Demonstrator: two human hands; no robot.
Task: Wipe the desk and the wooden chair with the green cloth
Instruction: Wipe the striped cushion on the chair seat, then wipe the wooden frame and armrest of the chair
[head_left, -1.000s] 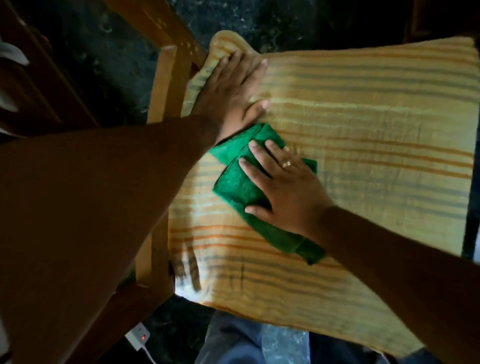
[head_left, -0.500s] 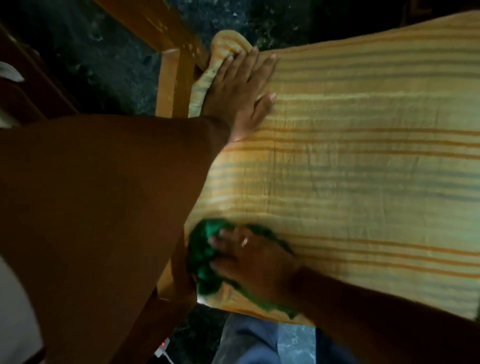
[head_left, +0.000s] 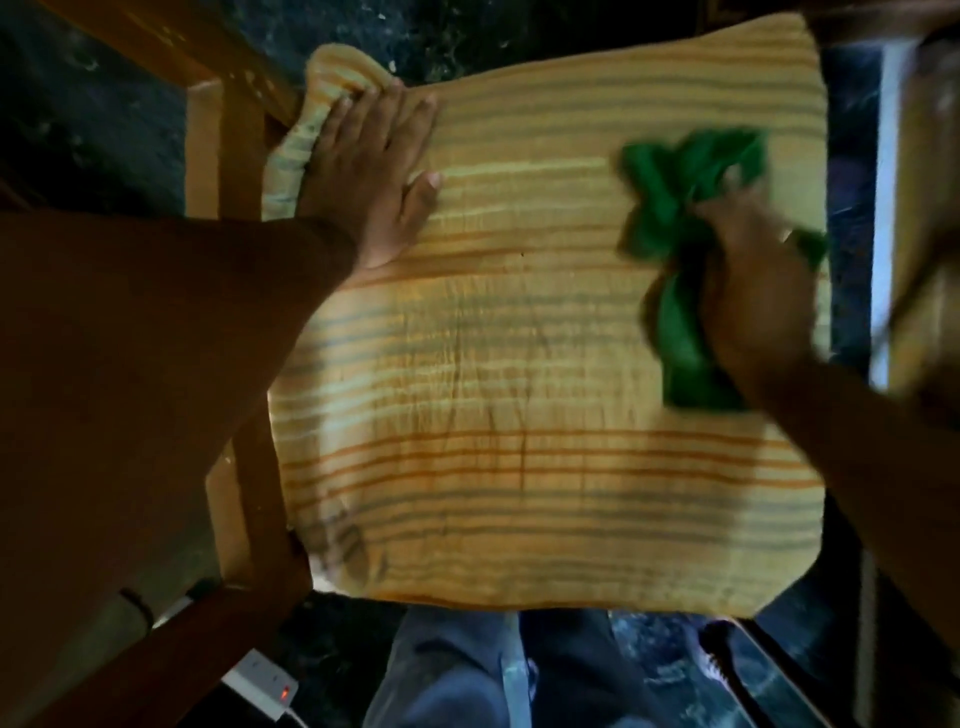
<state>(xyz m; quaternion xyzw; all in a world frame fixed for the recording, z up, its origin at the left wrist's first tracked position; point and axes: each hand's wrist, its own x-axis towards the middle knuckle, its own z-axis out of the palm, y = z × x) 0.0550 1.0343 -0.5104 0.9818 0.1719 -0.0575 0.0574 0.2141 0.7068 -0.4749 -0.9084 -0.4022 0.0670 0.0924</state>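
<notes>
A yellow cushion with orange and grey stripes (head_left: 519, 364) covers the seat of the wooden chair (head_left: 208, 156). My left hand (head_left: 374, 171) lies flat on the cushion's far left corner, fingers spread, holding nothing. My right hand (head_left: 748, 280) is closed on the bunched green cloth (head_left: 675, 249) at the cushion's far right side. The cloth is blurred by motion and trails out to the left of and below the hand. The seat's wood is hidden under the cushion.
The chair's wooden frame runs along the left of the cushion. A white power strip with a red light (head_left: 262, 686) lies on the dark floor (head_left: 104, 130) near my legs (head_left: 452, 675). A blurred wooden edge (head_left: 924, 208) stands at the right.
My right hand swept the green cloth from the cushion's middle down to its near left corner, then across to the far right side. My left hand stayed pressed on the far left corner.
</notes>
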